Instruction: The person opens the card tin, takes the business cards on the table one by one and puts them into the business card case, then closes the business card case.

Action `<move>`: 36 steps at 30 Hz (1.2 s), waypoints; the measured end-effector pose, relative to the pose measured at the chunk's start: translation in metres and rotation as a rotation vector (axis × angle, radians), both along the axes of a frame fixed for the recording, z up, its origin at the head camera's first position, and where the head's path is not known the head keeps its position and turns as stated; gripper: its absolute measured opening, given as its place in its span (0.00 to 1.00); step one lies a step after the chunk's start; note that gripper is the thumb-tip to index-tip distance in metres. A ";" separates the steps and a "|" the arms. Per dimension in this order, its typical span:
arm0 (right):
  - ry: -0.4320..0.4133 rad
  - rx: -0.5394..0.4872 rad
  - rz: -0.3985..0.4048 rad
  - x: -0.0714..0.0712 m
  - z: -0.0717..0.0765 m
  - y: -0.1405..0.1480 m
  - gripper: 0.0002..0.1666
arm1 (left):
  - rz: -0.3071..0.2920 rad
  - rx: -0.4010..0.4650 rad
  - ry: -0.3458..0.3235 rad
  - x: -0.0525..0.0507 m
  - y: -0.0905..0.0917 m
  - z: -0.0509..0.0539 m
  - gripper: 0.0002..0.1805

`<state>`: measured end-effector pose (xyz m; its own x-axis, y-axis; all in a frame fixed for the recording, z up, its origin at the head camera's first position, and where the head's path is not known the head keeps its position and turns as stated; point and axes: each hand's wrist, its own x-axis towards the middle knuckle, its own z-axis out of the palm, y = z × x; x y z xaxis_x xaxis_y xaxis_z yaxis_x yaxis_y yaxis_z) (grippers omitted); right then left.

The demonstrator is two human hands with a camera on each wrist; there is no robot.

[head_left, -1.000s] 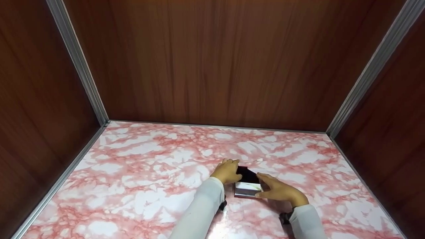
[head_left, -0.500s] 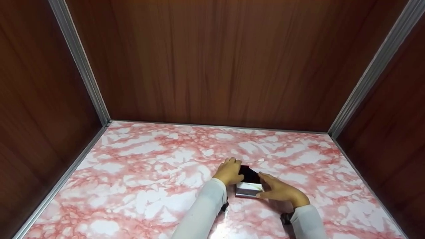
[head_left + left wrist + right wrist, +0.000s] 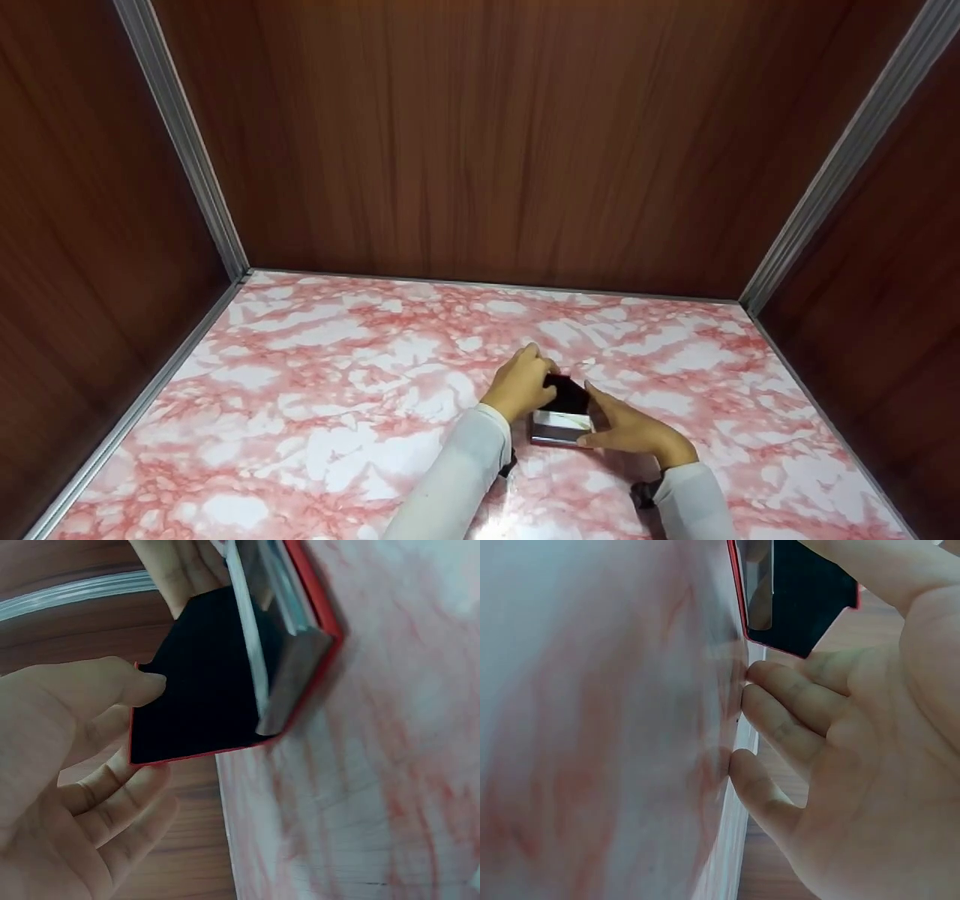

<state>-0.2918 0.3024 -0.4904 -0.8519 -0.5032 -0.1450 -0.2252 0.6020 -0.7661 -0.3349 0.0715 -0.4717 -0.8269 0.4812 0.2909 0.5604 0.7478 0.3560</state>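
Note:
A card case (image 3: pixel 561 435) with a red edge and a metallic tray rests on the marbled surface, its black-lined lid (image 3: pixel 199 686) raised. White cards (image 3: pixel 562 420) show inside it. My left hand (image 3: pixel 517 386) pinches the lid's far left corner; in the left wrist view its thumb lies on the black lining and its fingers are behind. My right hand (image 3: pixel 631 427) holds the case from the right, thumb at the near corner, index finger by the lid's side. In the right wrist view its other fingers (image 3: pixel 787 727) extend beside the case and touch the surface.
The red-and-white marbled tabletop (image 3: pixel 315 375) spreads around the case. Dark wood panels (image 3: pixel 480 150) stand at the back and both sides, joined by grey metal corner posts (image 3: pixel 180 135).
My left hand has moved slightly right and away from me, its fingers shifting higher at the lid's corner. My right hand and the case have stayed nearly in place.

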 end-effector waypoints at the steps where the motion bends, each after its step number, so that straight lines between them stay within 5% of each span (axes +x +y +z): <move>1: 0.001 0.002 -0.001 0.000 -0.001 0.000 0.62 | -0.006 0.009 0.007 0.001 -0.001 0.001 0.12; 8: -0.019 0.022 -0.005 -0.002 0.000 0.000 0.57 | -0.057 0.035 -0.009 0.006 -0.003 0.004 0.07; 17: -0.048 -0.015 0.000 -0.001 0.001 0.001 0.50 | -0.210 0.001 -0.214 0.009 -0.010 0.002 0.08; 24: -0.014 0.017 -0.010 -0.001 0.000 0.002 0.48 | -0.228 -0.003 -0.356 0.013 -0.013 -0.002 0.11; 36: -0.030 0.036 -0.029 -0.001 0.001 0.001 0.48 | -0.236 -0.059 -0.243 0.021 -0.013 -0.009 0.17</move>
